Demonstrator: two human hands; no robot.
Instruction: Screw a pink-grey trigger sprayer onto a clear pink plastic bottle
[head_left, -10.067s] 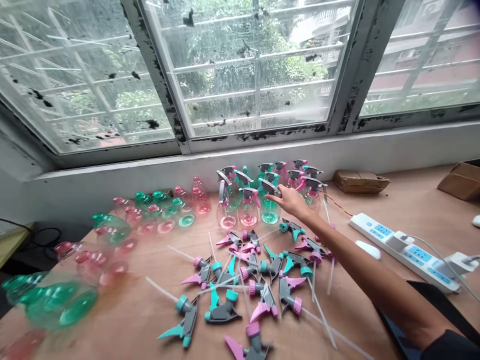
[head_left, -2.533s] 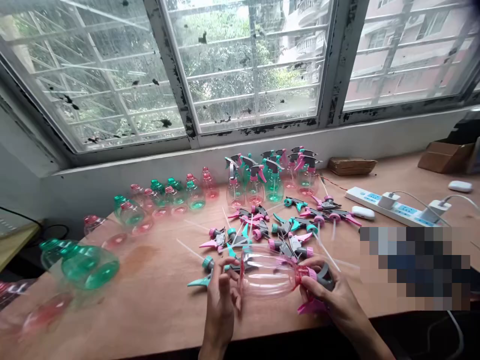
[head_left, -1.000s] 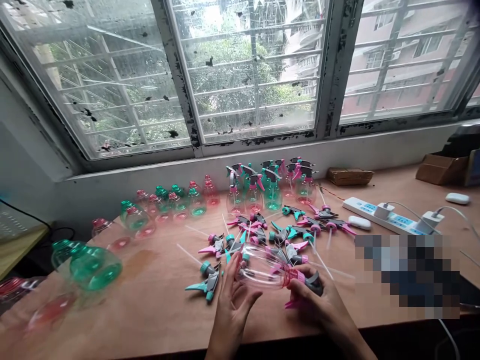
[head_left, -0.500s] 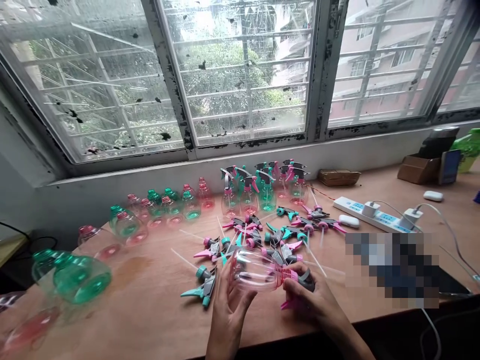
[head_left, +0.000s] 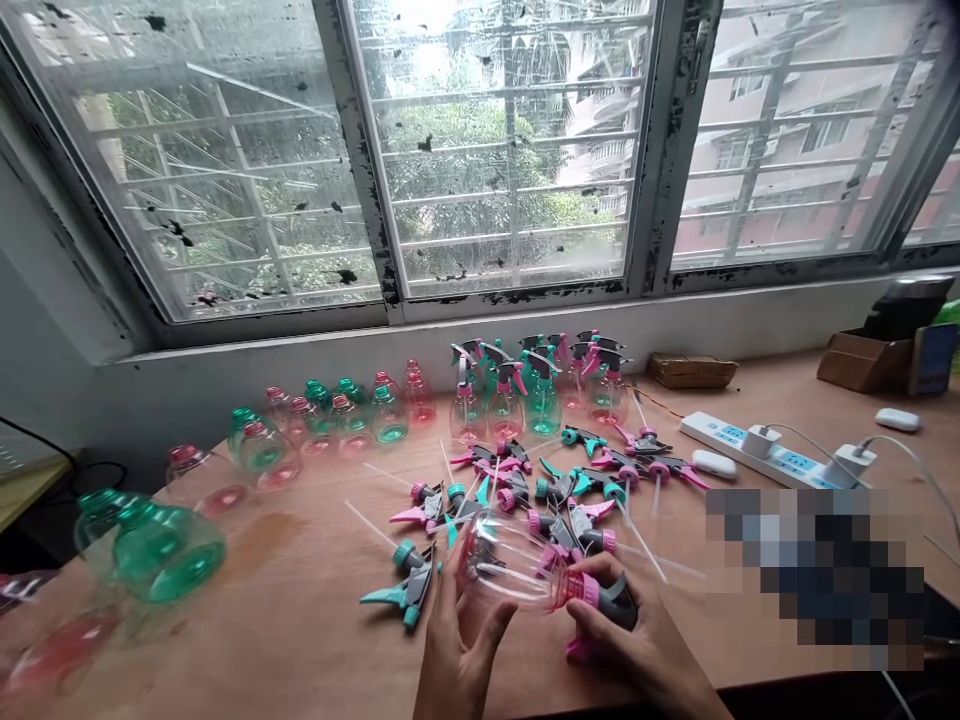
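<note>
Pink bottle point(head_left: 514, 565) held sideways above the counter point(head_left: 300, 640)
Your left hand point(head_left: 461, 635) grasps it near the base; your right hand's point(head_left: 630, 625) grip clasps the attached spray head point(head_left: 619, 604) by its pink collar point(head_left: 586, 590). Loose spray heads point(head_left: 414, 586) lie just beyond. Markings on the power strip point(head_left: 796, 463) are too small to read.

The brown table point(head_left: 315, 640) bears uncapped bottles point(head_left: 169, 560) in pink and green along its left side and spray-topped bottles point(head_left: 543, 405) by the wall. Loose spray heads point(head_left: 515, 494) lie scattered mid-table. Rightward sit a white power strip point(head_left: 776, 457), a brown package point(head_left: 694, 373) and a cardboard box point(head_left: 859, 365).
</note>
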